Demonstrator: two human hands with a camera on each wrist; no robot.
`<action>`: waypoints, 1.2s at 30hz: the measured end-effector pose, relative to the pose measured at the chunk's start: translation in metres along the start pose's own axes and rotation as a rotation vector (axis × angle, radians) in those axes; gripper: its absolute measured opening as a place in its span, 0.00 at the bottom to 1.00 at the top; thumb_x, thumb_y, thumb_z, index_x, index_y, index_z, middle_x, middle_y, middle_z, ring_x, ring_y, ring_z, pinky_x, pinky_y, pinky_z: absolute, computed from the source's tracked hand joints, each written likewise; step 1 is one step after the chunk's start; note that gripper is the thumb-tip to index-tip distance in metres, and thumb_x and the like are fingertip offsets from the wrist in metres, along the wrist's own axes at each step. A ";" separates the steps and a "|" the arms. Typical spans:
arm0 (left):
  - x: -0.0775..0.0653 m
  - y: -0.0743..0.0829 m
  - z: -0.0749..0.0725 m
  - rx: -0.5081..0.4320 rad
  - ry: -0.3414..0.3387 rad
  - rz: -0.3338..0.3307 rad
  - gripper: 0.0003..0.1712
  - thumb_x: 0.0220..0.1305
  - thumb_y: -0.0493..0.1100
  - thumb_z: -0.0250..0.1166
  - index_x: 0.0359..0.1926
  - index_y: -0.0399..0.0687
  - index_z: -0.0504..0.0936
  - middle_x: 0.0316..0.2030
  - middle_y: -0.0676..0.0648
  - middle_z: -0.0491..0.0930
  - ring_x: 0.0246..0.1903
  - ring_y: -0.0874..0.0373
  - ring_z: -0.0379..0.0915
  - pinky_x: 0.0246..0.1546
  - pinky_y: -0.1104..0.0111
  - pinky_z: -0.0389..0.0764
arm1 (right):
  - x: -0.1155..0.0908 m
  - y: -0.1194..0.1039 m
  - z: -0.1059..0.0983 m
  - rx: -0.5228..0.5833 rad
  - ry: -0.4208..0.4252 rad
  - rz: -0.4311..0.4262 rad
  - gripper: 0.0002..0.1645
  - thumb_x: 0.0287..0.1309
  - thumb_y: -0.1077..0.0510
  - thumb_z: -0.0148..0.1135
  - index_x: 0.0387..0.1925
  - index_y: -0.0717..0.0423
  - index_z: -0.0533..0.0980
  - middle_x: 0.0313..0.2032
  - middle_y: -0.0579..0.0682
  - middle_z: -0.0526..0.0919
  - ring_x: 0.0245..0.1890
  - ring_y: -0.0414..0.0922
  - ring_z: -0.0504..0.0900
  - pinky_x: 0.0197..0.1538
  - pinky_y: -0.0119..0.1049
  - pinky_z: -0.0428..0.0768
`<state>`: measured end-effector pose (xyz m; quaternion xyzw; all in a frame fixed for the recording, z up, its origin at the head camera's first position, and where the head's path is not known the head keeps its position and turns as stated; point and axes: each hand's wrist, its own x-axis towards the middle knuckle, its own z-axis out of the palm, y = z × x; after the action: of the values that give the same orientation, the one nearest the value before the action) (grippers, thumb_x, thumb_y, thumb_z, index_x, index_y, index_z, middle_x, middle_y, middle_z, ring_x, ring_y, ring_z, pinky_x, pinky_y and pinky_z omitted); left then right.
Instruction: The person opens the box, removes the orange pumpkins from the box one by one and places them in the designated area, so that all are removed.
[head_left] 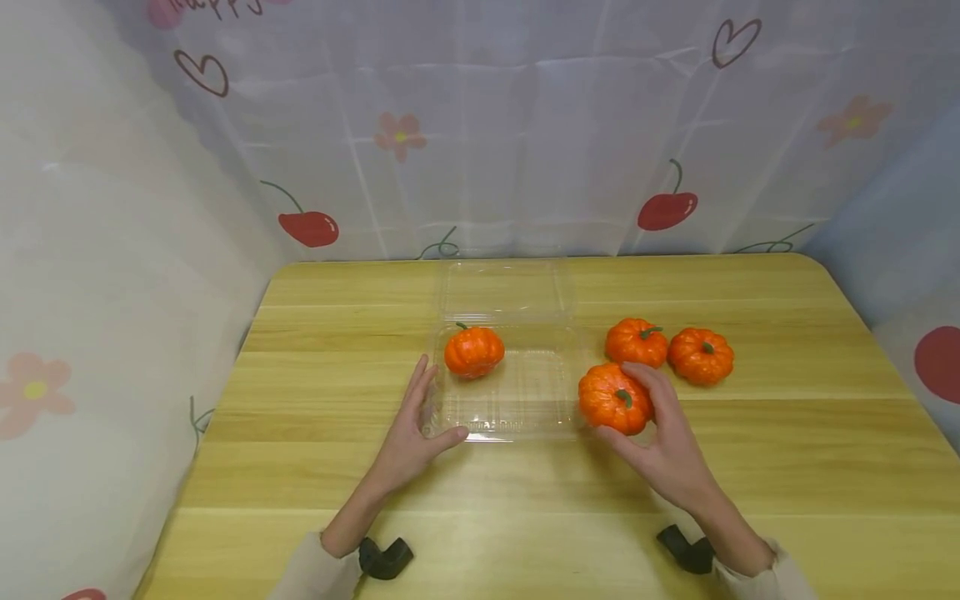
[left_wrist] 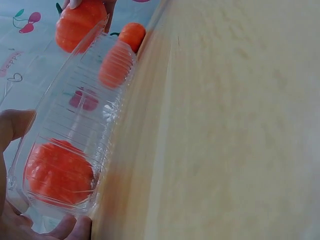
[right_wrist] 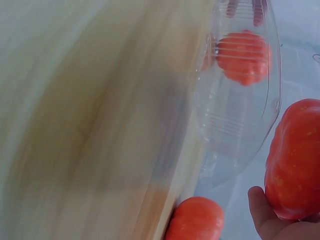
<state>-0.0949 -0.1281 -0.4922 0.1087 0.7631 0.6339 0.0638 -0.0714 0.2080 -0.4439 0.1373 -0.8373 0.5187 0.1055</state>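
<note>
My right hand (head_left: 667, 454) grips a small orange pumpkin (head_left: 609, 400) with a green stem, thumb on the near side and fingers on the far side. In the right wrist view this pumpkin (right_wrist: 297, 160) is raised above the table at the box's right end. At the left end of a clear plastic box (head_left: 525, 417), my left hand (head_left: 408, 442) rests with fingers fairly straight along the side and thumb spread at the near rim. Another pumpkin (head_left: 474, 352) lies inside the box, at its left, and shows through the clear wall in the left wrist view.
Two more pumpkins, one (head_left: 636, 342) just beyond the held one and another (head_left: 701, 356) to its right, sit on the wooden table (head_left: 787, 467). The box's clear lid (head_left: 502, 287) lies folded back toward the patterned curtain (head_left: 525, 150) behind the table.
</note>
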 end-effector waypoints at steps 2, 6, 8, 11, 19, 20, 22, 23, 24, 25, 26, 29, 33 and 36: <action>0.000 -0.001 0.000 0.002 0.000 0.003 0.57 0.56 0.40 0.75 0.78 0.44 0.47 0.78 0.56 0.33 0.75 0.45 0.38 0.69 0.47 0.54 | -0.001 0.002 -0.002 -0.003 0.006 0.003 0.47 0.45 0.71 0.75 0.67 0.56 0.65 0.64 0.52 0.65 0.56 0.39 0.68 0.54 0.20 0.69; -0.002 -0.001 -0.001 0.006 0.007 0.005 0.57 0.56 0.39 0.75 0.78 0.44 0.48 0.78 0.54 0.33 0.74 0.44 0.40 0.69 0.47 0.56 | -0.003 0.004 -0.007 0.002 0.004 0.021 0.47 0.44 0.71 0.76 0.67 0.56 0.66 0.64 0.51 0.66 0.55 0.39 0.69 0.53 0.19 0.70; -0.002 -0.001 -0.001 0.008 0.012 0.002 0.57 0.56 0.40 0.75 0.78 0.44 0.48 0.78 0.53 0.34 0.74 0.44 0.40 0.69 0.47 0.56 | -0.004 0.006 -0.009 0.006 0.005 0.036 0.47 0.45 0.71 0.76 0.67 0.56 0.66 0.63 0.51 0.67 0.55 0.38 0.69 0.52 0.19 0.71; -0.003 0.000 -0.001 0.012 0.015 -0.001 0.57 0.56 0.40 0.75 0.78 0.44 0.48 0.78 0.53 0.34 0.74 0.44 0.40 0.69 0.47 0.55 | -0.005 0.009 -0.013 0.005 0.015 0.047 0.47 0.44 0.72 0.75 0.67 0.57 0.65 0.62 0.52 0.67 0.54 0.37 0.70 0.52 0.18 0.71; -0.003 0.000 -0.001 0.011 0.016 0.001 0.56 0.56 0.39 0.75 0.78 0.43 0.48 0.78 0.53 0.34 0.74 0.43 0.39 0.69 0.46 0.54 | -0.012 0.021 -0.022 -0.094 0.060 0.134 0.48 0.45 0.67 0.77 0.68 0.57 0.66 0.64 0.58 0.68 0.61 0.47 0.67 0.59 0.26 0.65; -0.003 0.000 -0.001 0.010 0.015 0.001 0.56 0.57 0.39 0.75 0.78 0.43 0.48 0.78 0.54 0.34 0.74 0.43 0.39 0.69 0.46 0.54 | -0.013 0.022 -0.024 -0.110 0.064 0.156 0.48 0.46 0.66 0.77 0.69 0.57 0.66 0.65 0.59 0.68 0.61 0.51 0.67 0.59 0.27 0.64; -0.003 0.001 -0.001 0.009 0.013 0.001 0.57 0.56 0.39 0.75 0.78 0.43 0.48 0.78 0.54 0.34 0.74 0.43 0.39 0.69 0.46 0.54 | -0.014 0.024 -0.027 -0.128 0.065 0.191 0.48 0.48 0.64 0.77 0.70 0.56 0.65 0.66 0.60 0.67 0.61 0.57 0.66 0.58 0.26 0.64; -0.003 0.001 -0.001 0.009 0.013 0.000 0.57 0.56 0.39 0.75 0.78 0.43 0.48 0.78 0.55 0.34 0.74 0.43 0.39 0.69 0.47 0.55 | -0.014 0.026 -0.028 -0.131 0.065 0.197 0.48 0.48 0.63 0.77 0.70 0.56 0.65 0.66 0.61 0.67 0.60 0.57 0.67 0.57 0.26 0.64; -0.002 0.001 -0.001 0.008 0.012 -0.001 0.57 0.56 0.39 0.75 0.77 0.42 0.47 0.78 0.55 0.34 0.74 0.43 0.40 0.69 0.47 0.55 | -0.015 0.027 -0.029 -0.134 0.066 0.196 0.47 0.49 0.64 0.77 0.70 0.57 0.65 0.66 0.61 0.67 0.60 0.57 0.67 0.54 0.21 0.63; -0.002 0.001 -0.001 0.007 0.012 -0.003 0.57 0.56 0.39 0.75 0.77 0.42 0.47 0.78 0.55 0.34 0.74 0.43 0.40 0.69 0.47 0.55 | -0.015 0.028 -0.030 -0.135 0.065 0.194 0.47 0.49 0.64 0.77 0.70 0.58 0.65 0.66 0.61 0.67 0.59 0.57 0.68 0.54 0.20 0.63; -0.002 0.002 -0.001 0.007 0.013 -0.004 0.57 0.56 0.39 0.75 0.78 0.42 0.47 0.78 0.56 0.34 0.74 0.43 0.40 0.69 0.48 0.55 | -0.015 0.030 -0.031 -0.136 0.064 0.188 0.47 0.49 0.64 0.76 0.69 0.59 0.65 0.65 0.61 0.67 0.58 0.56 0.68 0.52 0.19 0.63; -0.002 0.002 -0.001 0.006 0.015 -0.011 0.57 0.56 0.39 0.75 0.78 0.43 0.47 0.77 0.57 0.34 0.74 0.44 0.41 0.69 0.48 0.55 | -0.015 0.035 -0.031 -0.153 0.059 0.168 0.47 0.47 0.66 0.76 0.68 0.63 0.64 0.64 0.64 0.68 0.58 0.57 0.68 0.55 0.24 0.65; 0.000 0.001 0.000 0.002 0.012 -0.009 0.57 0.56 0.38 0.74 0.78 0.43 0.48 0.78 0.57 0.34 0.74 0.44 0.40 0.70 0.48 0.54 | -0.014 0.040 -0.030 -0.180 0.051 0.146 0.47 0.45 0.69 0.76 0.66 0.69 0.63 0.62 0.69 0.68 0.59 0.63 0.67 0.60 0.53 0.68; 0.001 -0.001 0.000 -0.001 0.010 -0.004 0.56 0.57 0.39 0.74 0.77 0.42 0.48 0.78 0.56 0.34 0.74 0.43 0.39 0.70 0.48 0.53 | -0.013 0.043 -0.030 -0.190 0.041 0.141 0.47 0.44 0.71 0.75 0.65 0.72 0.62 0.61 0.71 0.67 0.59 0.66 0.67 0.57 0.63 0.66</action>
<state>-0.0959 -0.1284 -0.4928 0.1043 0.7633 0.6346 0.0613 -0.0731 0.2546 -0.4707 0.0569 -0.8880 0.4456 0.0982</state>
